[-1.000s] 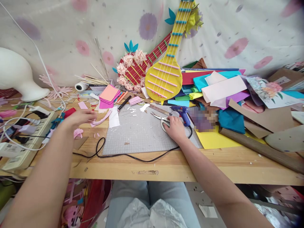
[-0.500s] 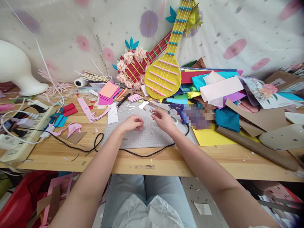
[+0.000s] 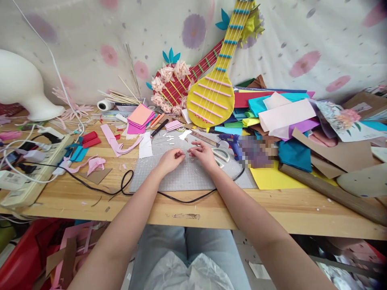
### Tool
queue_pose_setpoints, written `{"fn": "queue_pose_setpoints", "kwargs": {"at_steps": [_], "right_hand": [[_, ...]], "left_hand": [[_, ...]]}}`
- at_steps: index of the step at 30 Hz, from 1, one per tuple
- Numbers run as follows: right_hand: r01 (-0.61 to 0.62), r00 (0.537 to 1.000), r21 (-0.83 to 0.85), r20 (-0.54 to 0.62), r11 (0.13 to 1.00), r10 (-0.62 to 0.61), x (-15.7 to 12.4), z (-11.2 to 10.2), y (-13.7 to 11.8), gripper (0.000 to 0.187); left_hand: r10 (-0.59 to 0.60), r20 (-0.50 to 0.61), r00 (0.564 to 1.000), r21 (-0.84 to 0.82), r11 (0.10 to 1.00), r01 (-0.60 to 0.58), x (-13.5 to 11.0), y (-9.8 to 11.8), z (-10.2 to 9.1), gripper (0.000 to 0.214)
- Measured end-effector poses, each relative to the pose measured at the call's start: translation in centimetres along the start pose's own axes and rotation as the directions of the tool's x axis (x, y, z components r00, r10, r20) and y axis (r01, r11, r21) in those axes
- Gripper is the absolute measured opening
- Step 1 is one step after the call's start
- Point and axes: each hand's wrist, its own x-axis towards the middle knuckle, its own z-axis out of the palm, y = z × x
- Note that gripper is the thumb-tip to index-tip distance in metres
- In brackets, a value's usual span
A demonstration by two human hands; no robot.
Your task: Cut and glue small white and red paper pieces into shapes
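Observation:
My left hand [image 3: 171,160] is over the grey cutting mat [image 3: 178,183], its thumb and fingertips pressed together. Anything between them is too small to make out. Facing it, a short gap away, my right hand [image 3: 202,154] has its fingers curled into a pinch, and what they hold, if anything, cannot be made out. Scissors [image 3: 223,154] with pale, dark-edged handles lie on the mat just right of my right hand, their blades out of sight. Small white strips [image 3: 169,139] are scattered beyond my left hand. Behind my right hand lies a metal ruler [image 3: 208,139].
A blue glue gun [image 3: 234,145] stands at the mat's right, its black cable [image 3: 184,201] crossing the front. Yellow [image 3: 211,100] and red [image 3: 177,90] paper-covered lutes lean at the back. Coloured sheets [image 3: 287,114] pile up right; a power strip [image 3: 36,173] lies left.
My right hand has come slightly nearer to my left hand and lower. More of the scissors' handles shows beside it. The whole view has shifted a little.

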Motion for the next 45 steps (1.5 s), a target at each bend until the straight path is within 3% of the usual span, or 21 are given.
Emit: {"fn": "queue_pose_setpoints", "kwargs": {"at_steps": [10,15,17,19,22,24,26,28,31,36,40,43,45], "right_hand": [[0.078,0.997,-0.088,0.027,0.993,-0.076,-0.3,0.0,0.5,0.022],[0.125,0.983,-0.148,-0.116,0.981,-0.143,-0.6,-0.1,0.2,0.02],[0.171,0.961,-0.26,-0.168,0.95,-0.219,-0.8,-0.3,-0.1,0.019],[0.227,0.938,-0.464,-0.132,0.856,-0.32,-1.1,-0.3,-0.5,0.016],[0.313,0.909,-0.752,0.059,0.581,-0.413,-1.6,0.1,-0.9,0.015],[0.382,0.879,-0.832,0.193,0.402,-0.437,-1.9,0.4,-1.0,0.017],[0.424,0.849,-0.855,0.261,0.298,-0.459,-1.9,0.5,-1.1,0.021],[0.426,0.834,-0.869,0.269,0.253,-0.482,-1.8,0.4,-1.1,0.024],[0.452,0.814,-0.874,0.322,0.18,-0.483,-1.6,0.4,-1.2,0.025],[0.564,0.792,-0.824,0.523,0.051,-0.314,-1.2,2.2,-1.0,0.02],[0.568,0.811,-0.822,0.548,0.05,-0.206,-0.5,3.9,-1.1,0.014],[0.55,0.833,-0.819,0.523,0.166,-0.18,0.7,4.1,-1.6,0.015],[0.466,0.884,-0.848,0.432,0.254,-0.18,2.1,3.5,-2.3,0.016]], "left_hand": [[0.036,-0.132,0.991,0.0,0.999,-0.036,-1.2,-0.7,1.3,0.016],[0.058,-0.258,0.964,0.104,0.994,-0.032,-1.1,-1.1,0.6,0.015],[0.068,-0.333,0.94,0.206,0.978,0.002,-0.8,-1.5,0.3,0.015],[0.087,-0.347,0.934,0.298,0.954,0.022,-0.4,-1.7,0.3,0.013],[0.103,-0.317,0.943,0.338,0.941,0.011,0.0,-1.9,0.4,0.011],[0.086,-0.357,0.93,0.255,0.967,0.008,0.2,-2.1,0.3,0.015],[0.027,-0.458,0.889,0.085,0.996,0.013,0.2,-2.6,0.0,0.019],[-0.057,-0.58,0.813,-0.089,0.996,0.006,0.2,-3.4,-0.6,0.021],[-0.129,-0.71,0.692,-0.19,0.982,-0.011,0.2,-4.4,-1.7,0.02],[-0.236,-0.788,0.569,-0.351,0.931,-0.098,0.2,-4.3,-3.0,0.021],[-0.349,-0.755,0.554,-0.483,0.869,-0.111,0.3,-4.2,-3.3,0.025],[-0.394,-0.718,0.573,-0.553,0.824,-0.126,0.4,-4.7,-3.2,0.028],[-0.402,-0.701,0.589,-0.571,0.811,-0.127,0.6,-5.1,-3.2,0.028]]}}
